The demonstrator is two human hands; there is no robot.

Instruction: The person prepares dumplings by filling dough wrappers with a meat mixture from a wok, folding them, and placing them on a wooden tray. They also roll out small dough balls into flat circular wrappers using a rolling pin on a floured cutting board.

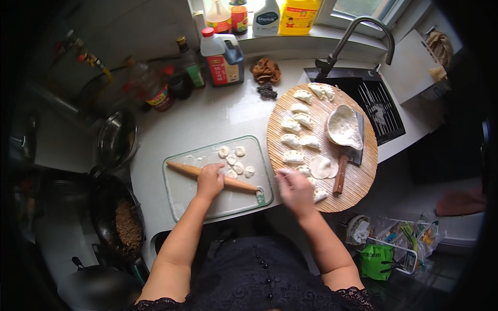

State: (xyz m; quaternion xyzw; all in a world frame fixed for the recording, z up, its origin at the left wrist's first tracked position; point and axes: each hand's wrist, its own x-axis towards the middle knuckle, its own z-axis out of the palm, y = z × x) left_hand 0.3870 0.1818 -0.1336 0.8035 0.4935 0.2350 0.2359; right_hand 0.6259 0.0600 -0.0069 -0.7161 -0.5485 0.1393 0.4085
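Gripping the tapered tan wooden rolling pin point(236, 184) left of the frame's centre, the left hand point(210, 180) covers its middle, likely the surest hold on a stiff, roll-prone shape. Small white dough discs point(238, 168) lie just above it. I cannot tell whether the blurred right hand point(296, 192) holds anything.

Cutting board point(185, 201) at front edge of surface point(202, 116); rolling pin point(239, 184) across it, dough pieces point(238, 167) mostly behind pin. To its right, dumpling board point(363, 181): dumplings point(294, 156) down left side, bowl point(329, 129) and cleaver point(355, 155) toward right edge, wrappers point(321, 167) left of cleaver handle. Sink point(358, 89) behind, right.
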